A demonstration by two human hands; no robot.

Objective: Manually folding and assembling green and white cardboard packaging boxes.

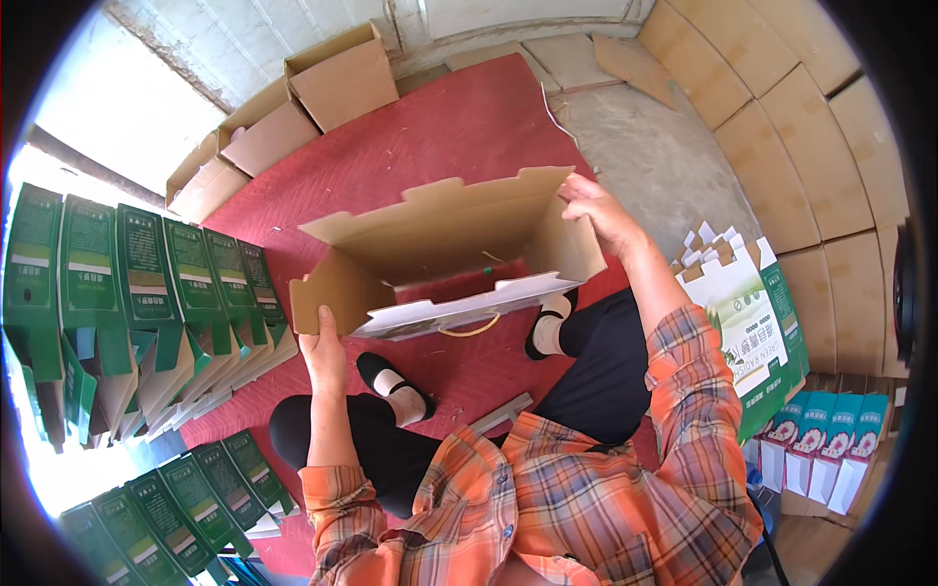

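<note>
Between my two hands hangs a cardboard gift box (430, 227), brown inside and pale outside, raised above the red carpet. Its notched upper edges stand apart, and red carpet shows through its bottom. A yellowish cord handle (470, 326) loops from the wall nearest me. My left hand (323, 344) is closed on the box's left end panel, thumb on the inside. At the far right corner my right hand (599, 210) grips the right end panel, fingers bent over its edge.
Rows of green boxes (147, 273) stand at the left. Flat white-and-green box blanks (752, 322) lean at my right, near teal-and-pink cartons (826, 435). Brown cartons (782, 146) are stacked along the right wall. Open cartons (342, 83) line the far wall. Red carpet (469, 107) covers the floor.
</note>
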